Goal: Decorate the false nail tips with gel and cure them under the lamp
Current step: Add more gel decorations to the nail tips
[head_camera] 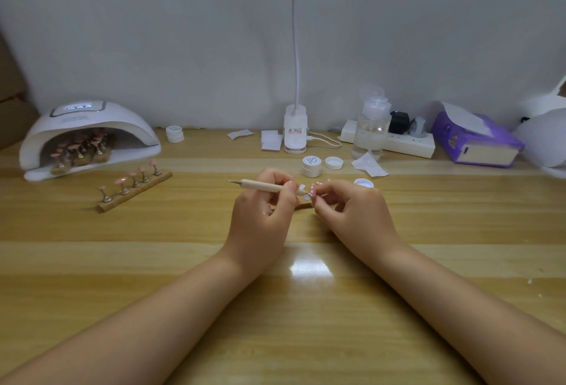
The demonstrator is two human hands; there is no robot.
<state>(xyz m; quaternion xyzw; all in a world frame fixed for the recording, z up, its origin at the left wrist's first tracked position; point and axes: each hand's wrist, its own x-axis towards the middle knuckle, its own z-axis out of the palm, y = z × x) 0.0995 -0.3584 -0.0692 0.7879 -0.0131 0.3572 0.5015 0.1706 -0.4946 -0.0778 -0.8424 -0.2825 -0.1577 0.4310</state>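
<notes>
My left hand (265,204) grips a wooden dotting tool (263,186), which lies nearly level with its working tip at a pink nail tip (312,192) dotted white. My right hand (349,207) pinches that nail tip's stand, just above a wooden holder strip (304,204) mostly hidden between the hands. A second wooden strip (134,190) with several pink nail tips lies to the left. The white curing lamp (88,136) at the far left has more pink tips on holders inside. An open gel pot (311,166) stands behind the hands.
Two white lids (333,163) (364,183) lie near the pot. Another pot (175,134), paper wipes (271,140), a clip desk lamp (295,132), a clear liquid bottle (371,127), a power strip (404,142) and a purple tissue pack (477,139) line the back.
</notes>
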